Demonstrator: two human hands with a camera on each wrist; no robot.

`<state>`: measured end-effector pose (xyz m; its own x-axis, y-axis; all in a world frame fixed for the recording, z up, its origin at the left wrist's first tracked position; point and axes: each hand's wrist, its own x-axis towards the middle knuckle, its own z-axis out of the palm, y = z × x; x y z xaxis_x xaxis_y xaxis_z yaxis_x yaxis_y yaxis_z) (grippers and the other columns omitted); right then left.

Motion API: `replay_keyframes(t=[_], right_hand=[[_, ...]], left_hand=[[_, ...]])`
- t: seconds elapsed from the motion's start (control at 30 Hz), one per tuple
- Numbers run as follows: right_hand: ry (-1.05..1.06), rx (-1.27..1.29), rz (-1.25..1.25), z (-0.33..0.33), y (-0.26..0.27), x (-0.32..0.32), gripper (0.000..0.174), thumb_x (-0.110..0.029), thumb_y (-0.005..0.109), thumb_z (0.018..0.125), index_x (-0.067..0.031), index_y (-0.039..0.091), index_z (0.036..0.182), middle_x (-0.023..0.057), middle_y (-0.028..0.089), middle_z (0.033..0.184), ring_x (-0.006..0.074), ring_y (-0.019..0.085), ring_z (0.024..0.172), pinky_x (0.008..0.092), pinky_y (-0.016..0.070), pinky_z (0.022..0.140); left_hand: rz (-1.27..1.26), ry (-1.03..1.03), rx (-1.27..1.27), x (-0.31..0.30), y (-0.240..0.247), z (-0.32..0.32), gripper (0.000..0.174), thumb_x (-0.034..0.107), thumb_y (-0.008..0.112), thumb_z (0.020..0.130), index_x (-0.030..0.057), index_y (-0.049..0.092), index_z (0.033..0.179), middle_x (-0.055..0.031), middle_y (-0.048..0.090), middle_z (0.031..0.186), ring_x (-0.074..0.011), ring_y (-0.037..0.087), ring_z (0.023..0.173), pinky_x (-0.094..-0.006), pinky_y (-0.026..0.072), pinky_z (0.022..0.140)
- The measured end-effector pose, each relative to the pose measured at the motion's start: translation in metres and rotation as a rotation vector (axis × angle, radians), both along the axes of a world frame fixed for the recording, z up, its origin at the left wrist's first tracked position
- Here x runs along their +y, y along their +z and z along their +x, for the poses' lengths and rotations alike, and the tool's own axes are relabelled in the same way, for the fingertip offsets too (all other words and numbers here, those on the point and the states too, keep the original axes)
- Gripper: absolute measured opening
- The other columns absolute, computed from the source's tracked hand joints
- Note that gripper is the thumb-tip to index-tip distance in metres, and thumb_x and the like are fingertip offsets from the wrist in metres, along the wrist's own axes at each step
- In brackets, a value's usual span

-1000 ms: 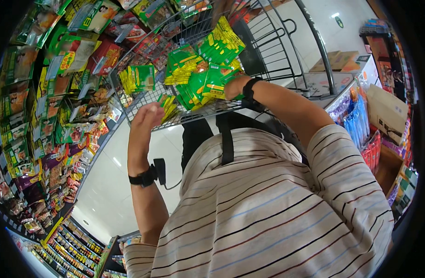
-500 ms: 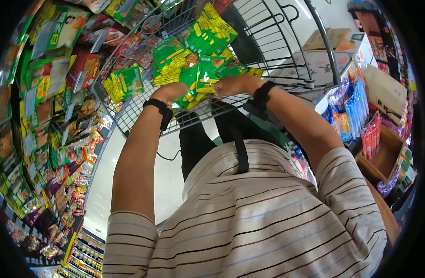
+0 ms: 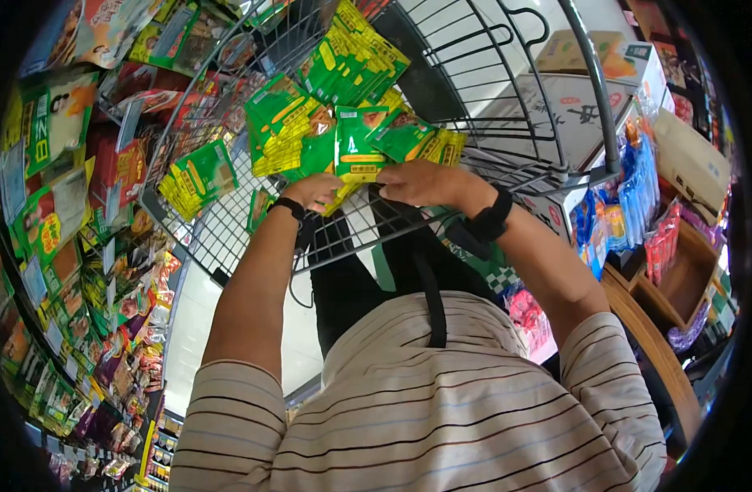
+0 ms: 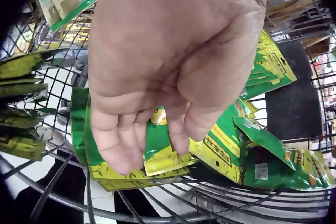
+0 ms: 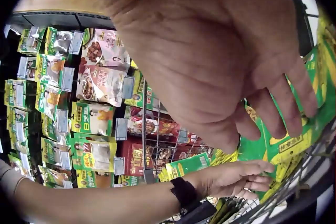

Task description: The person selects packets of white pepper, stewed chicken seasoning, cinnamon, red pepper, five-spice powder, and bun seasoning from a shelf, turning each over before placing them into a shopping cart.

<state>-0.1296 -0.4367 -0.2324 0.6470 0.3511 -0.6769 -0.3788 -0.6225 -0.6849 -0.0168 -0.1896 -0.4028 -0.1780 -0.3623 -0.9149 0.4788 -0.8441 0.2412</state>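
Green-and-yellow food packets lie piled in a wire shopping cart. My left hand is at the near edge of the pile. In the left wrist view its loosely bent fingers reach down over the yellow ends of the packets. My right hand is just to the right, at the same near edge. In the right wrist view its fairly straight fingers lie over a green packet. Another bundle of packets lies apart at the cart's left side.
A shelf wall of hanging food bags runs along the left. At the right stand white cartons, blue bags and a wooden bin. The cart's thick handle bar curves up at the right.
My left hand has moved right, from the cart's near-left rim to the pile beside my right hand. My right hand stays at the pile's near edge. The head view has shifted.
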Motion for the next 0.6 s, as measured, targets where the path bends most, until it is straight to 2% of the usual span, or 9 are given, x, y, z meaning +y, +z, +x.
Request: replay_keyframes(t=[0.07, 0.1, 0.2, 0.23, 0.33, 0.4, 0.5, 0.6], right_hand=[[-0.039, 0.140, 0.006, 0.005, 0.014, -0.004, 0.046, -0.037, 0.048, 0.099, -0.0046, 0.053, 0.131, 0.0188, 0.064, 0.111, 0.0378, 0.061, 0.101, 0.0426, 0.0482, 0.089], [-0.059, 0.207, 0.007, 0.010, 0.022, -0.006, 0.047, -0.037, 0.048, 0.099, -0.0041, 0.053, 0.131, 0.0189, 0.064, 0.112, 0.0377, 0.061, 0.101, 0.0424, 0.0486, 0.089], [-0.038, 0.125, 0.021, 0.004, 0.007, -0.008, 0.046, -0.036, 0.049, 0.099, -0.0045, 0.053, 0.131, 0.0194, 0.064, 0.111, 0.0377, 0.062, 0.100, 0.0423, 0.0494, 0.087], [-0.021, 0.112, 0.017, 0.003, 0.002, -0.011, 0.046, -0.036, 0.049, 0.099, -0.0044, 0.053, 0.131, 0.0195, 0.064, 0.112, 0.0377, 0.062, 0.101, 0.0424, 0.0491, 0.088], [0.011, 0.084, 0.015, 0.004, 0.001, -0.012, 0.046, -0.036, 0.048, 0.099, -0.0040, 0.054, 0.131, 0.0200, 0.063, 0.115, 0.0377, 0.061, 0.104, 0.0428, 0.0483, 0.090], [0.009, 0.067, 0.028, 0.004, -0.003, -0.012, 0.046, -0.036, 0.048, 0.099, -0.0037, 0.054, 0.131, 0.0201, 0.063, 0.117, 0.0379, 0.060, 0.106, 0.0432, 0.0475, 0.091], [-0.134, -0.049, 0.042, -0.003, -0.009, -0.005, 0.037, -0.035, 0.049, 0.093, -0.0038, 0.064, 0.107, 0.0239, 0.066, 0.098, 0.0419, 0.063, 0.094, 0.0480, 0.0483, 0.083], [-0.068, -0.065, 0.050, 0.002, -0.007, -0.003, 0.037, -0.035, 0.049, 0.093, -0.0036, 0.063, 0.108, 0.0237, 0.066, 0.100, 0.0418, 0.063, 0.095, 0.0479, 0.0482, 0.084]], left_hand=[[-0.002, 0.121, 0.063, 0.004, -0.005, 0.001, 0.044, 0.046, 0.070, 0.085, 0.0156, 0.061, 0.115, -0.0018, 0.057, 0.104, -0.0182, 0.057, 0.092, -0.0364, 0.0508, 0.075], [0.053, 0.082, 0.034, 0.003, -0.003, 0.000, 0.042, 0.045, 0.071, 0.085, 0.0159, 0.061, 0.114, -0.0021, 0.056, 0.105, -0.0175, 0.057, 0.093, -0.0369, 0.0518, 0.077], [0.086, 0.055, 0.008, 0.003, -0.001, -0.001, 0.039, 0.042, 0.071, 0.085, 0.0157, 0.061, 0.113, -0.0026, 0.056, 0.107, -0.0173, 0.056, 0.096, -0.0387, 0.0528, 0.081], [0.078, 0.115, 0.069, 0.004, -0.002, 0.001, 0.041, 0.040, 0.071, 0.086, 0.0131, 0.061, 0.114, -0.0040, 0.056, 0.110, -0.0190, 0.056, 0.102, -0.0412, 0.0522, 0.086], [0.122, 0.210, 0.072, 0.007, -0.014, -0.004, 0.044, 0.040, 0.071, 0.086, 0.0095, 0.061, 0.116, -0.0060, 0.056, 0.113, -0.0212, 0.055, 0.108, -0.0427, 0.0510, 0.089], [0.092, 0.239, 0.130, 0.010, -0.015, -0.002, 0.045, 0.036, 0.069, 0.089, 0.0051, 0.060, 0.120, -0.0096, 0.056, 0.120, -0.0240, 0.053, 0.116, -0.0449, 0.0501, 0.093], [0.050, 0.281, 0.172, 0.016, -0.006, -0.002, 0.043, 0.032, 0.067, 0.092, 0.0026, 0.059, 0.122, -0.0110, 0.056, 0.124, -0.0245, 0.053, 0.119, -0.0452, 0.0505, 0.095], [0.004, 0.299, 0.220, 0.020, 0.006, 0.005, 0.042, 0.029, 0.064, 0.095, -0.0001, 0.058, 0.123, -0.0116, 0.056, 0.125, -0.0240, 0.053, 0.120, -0.0432, 0.0509, 0.096]])
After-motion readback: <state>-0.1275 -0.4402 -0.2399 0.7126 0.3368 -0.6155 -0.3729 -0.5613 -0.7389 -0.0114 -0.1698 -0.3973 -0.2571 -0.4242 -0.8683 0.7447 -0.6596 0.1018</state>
